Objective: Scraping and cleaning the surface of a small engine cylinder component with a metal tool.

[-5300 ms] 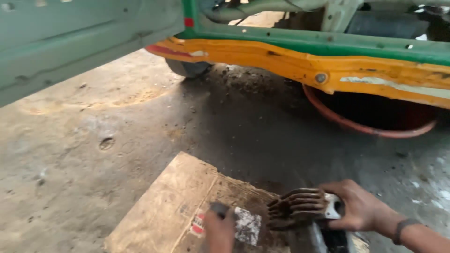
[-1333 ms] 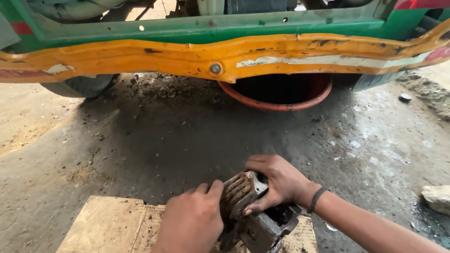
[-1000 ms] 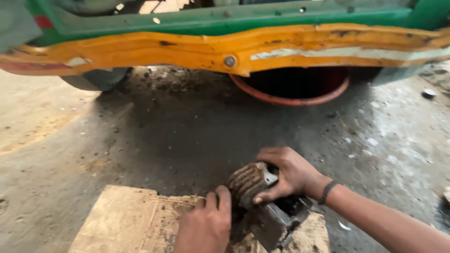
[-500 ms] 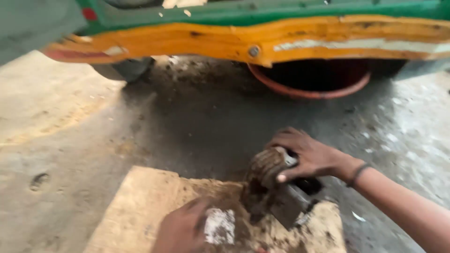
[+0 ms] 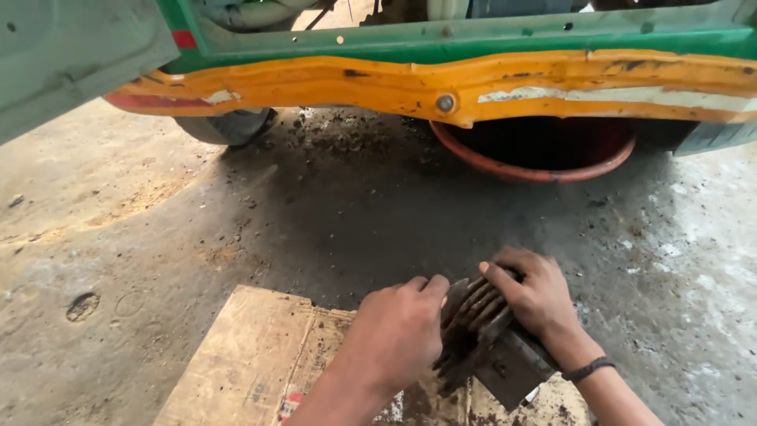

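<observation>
Your left hand (image 5: 392, 338) is curled over the near side of a grimy finned engine part (image 5: 482, 331), fingers bent and pressed to the fins; your right hand (image 5: 536, 296) is clamped on it from the far side, fingers wrapped across the top of the fins, a dark band at the wrist; so both hands are closed on the same piece, and neither has anything else in it. The part sits at the right-hand end of a stained sheet of cardboard (image 5: 244, 355) laid on the oily concrete floor (image 5: 118, 252), tipped on one corner rather than lying flat; whether its underside bears fully on the cardboard, I cannot tell. The fins look thin and sharp-edged, and everything is coated with oil, so your grip could slide and a fin could cut a fingertip if you twist hard; tilted as it is, the piece could also roll off the cardboard onto the concrete and chip a fin. The green and orange vehicle body (image 5: 441, 87) hangs low just ahead, with a red basin (image 5: 536, 170) beneath it; rise carelessly and your head may meet that edge.
</observation>
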